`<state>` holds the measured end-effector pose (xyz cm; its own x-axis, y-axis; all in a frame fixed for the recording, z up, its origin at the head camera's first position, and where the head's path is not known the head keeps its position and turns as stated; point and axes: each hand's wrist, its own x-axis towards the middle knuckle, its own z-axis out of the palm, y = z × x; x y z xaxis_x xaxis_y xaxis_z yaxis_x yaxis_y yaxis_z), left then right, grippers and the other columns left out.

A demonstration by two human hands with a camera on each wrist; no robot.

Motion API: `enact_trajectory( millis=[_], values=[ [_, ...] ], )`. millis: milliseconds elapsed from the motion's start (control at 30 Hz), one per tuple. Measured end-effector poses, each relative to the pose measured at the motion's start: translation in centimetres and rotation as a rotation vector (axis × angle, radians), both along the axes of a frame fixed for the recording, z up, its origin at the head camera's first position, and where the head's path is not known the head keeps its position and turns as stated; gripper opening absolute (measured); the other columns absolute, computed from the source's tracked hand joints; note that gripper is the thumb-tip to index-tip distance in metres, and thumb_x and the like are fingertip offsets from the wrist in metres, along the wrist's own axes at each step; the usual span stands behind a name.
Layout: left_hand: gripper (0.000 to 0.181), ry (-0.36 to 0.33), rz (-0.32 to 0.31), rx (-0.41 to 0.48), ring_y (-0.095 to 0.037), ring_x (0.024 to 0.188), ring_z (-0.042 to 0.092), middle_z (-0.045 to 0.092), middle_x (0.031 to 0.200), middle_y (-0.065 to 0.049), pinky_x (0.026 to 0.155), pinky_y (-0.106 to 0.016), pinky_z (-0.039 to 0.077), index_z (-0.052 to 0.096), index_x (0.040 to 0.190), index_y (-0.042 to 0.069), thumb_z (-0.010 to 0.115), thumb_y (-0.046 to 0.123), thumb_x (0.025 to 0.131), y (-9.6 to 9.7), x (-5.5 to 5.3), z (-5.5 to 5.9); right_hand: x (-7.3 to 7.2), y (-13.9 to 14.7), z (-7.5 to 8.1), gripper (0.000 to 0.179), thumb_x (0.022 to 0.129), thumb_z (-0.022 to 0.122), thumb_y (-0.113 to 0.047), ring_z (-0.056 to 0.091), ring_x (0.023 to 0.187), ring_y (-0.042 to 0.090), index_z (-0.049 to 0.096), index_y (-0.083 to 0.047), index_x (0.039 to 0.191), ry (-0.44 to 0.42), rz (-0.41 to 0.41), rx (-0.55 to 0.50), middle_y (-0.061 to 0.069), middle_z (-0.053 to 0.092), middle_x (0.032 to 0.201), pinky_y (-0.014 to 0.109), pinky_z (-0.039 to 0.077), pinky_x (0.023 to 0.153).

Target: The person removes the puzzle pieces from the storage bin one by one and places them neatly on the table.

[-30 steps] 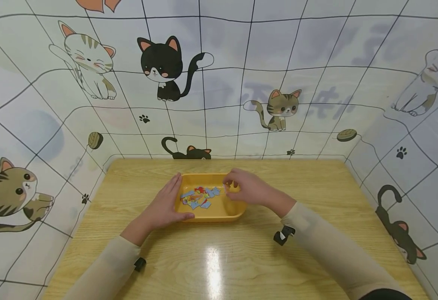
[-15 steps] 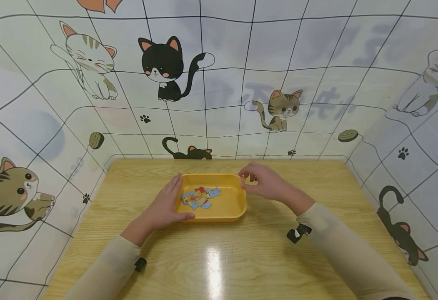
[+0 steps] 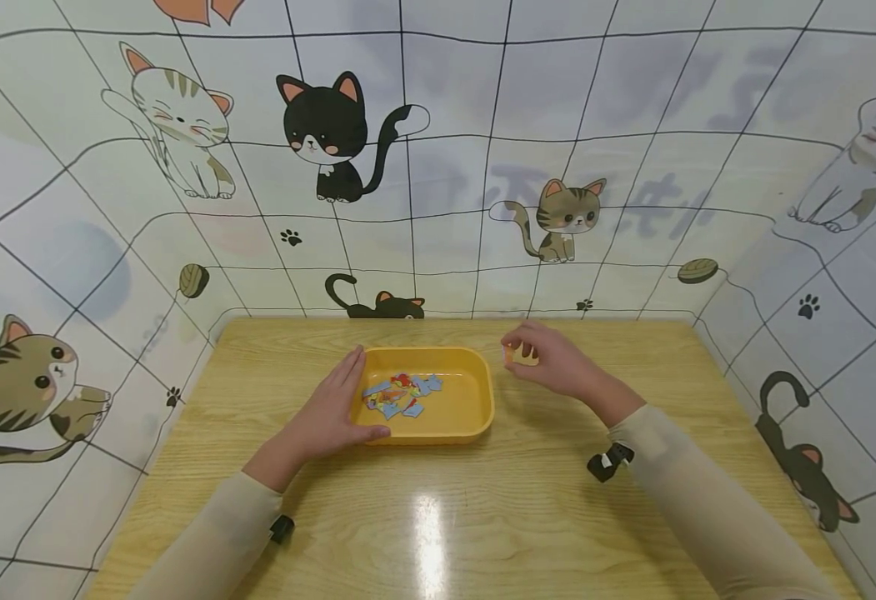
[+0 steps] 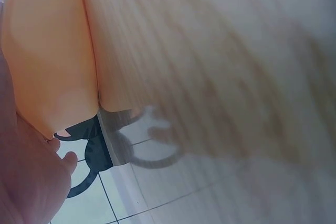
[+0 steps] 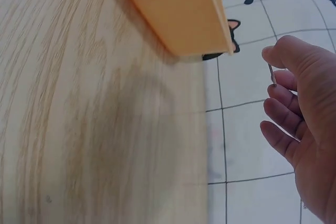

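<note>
My left hand (image 3: 330,404) rests against the left end of a shallow yellow plastic tray (image 3: 448,437), fingers straight along its side and thumb at the front rim. Several flat jigsaw pieces (image 3: 412,409), light blue with red and yellow print, lie loosely overlapping in the tray's left half. Past the tray's right end, my right hand (image 3: 553,358) is raised and pinches one small puzzle piece (image 3: 508,353) between thumb and fingertips. The right wrist view catches that puzzle piece (image 5: 272,74) edge-on, thin and flat; its printed face is hidden there.
The pale wooden table (image 3: 438,533) has a glare spot near the front. A white backdrop (image 3: 468,183) with cartoon cats and grid lines closes off the back and both sides. Black wrist cameras (image 3: 610,461) hang from both sleeves.
My right hand has lifted over the tray's right rim and moved rightward with the puzzle piece, from inside the tray to beyond it. The left hand and tray stay in place.
</note>
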<state>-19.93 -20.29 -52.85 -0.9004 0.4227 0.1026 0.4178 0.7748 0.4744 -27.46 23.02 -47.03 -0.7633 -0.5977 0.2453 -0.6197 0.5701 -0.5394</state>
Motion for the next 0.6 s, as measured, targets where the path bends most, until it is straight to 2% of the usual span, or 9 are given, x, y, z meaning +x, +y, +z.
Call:
enact_trajectory(
  millis=[167,433,600],
  values=[
    [0.139,0.003,-0.002,0.008,-0.040,0.170,0.011,0.006,0.185,-0.016,0.133,-0.062,0.019,0.008,0.176,-0.001,0.084,0.072,0.086,-0.1,0.0,-0.1,-0.6,1.0,-1.4,0.029,0.100,0.083,-0.012,0.063,0.094,0.026,0.076,-0.007,0.128,-0.006,-0.028,0.008,0.006,0.068,0.117,0.044,0.056,0.080],
    [0.141,0.030,-0.023,0.073,-0.042,0.169,0.013,0.010,0.184,-0.019,0.130,-0.071,0.021,0.009,0.177,0.000,0.077,0.082,0.085,-0.2,0.1,-0.4,-1.1,1.4,-3.4,0.031,0.102,0.079,-0.011,0.064,0.099,0.027,0.075,0.000,0.130,-0.117,-0.061,0.020,0.008,0.069,0.116,0.044,0.057,0.084],
    [0.141,0.009,-0.010,0.034,-0.040,0.170,0.011,0.007,0.185,-0.018,0.132,-0.066,0.020,0.007,0.177,0.000,0.080,0.079,0.085,-0.2,0.0,-0.3,-1.3,1.1,-4.4,0.032,0.101,0.079,-0.009,0.066,0.100,0.029,0.074,0.003,0.130,-0.163,-0.074,0.000,0.010,0.069,0.115,0.044,0.059,0.084]
  ],
)
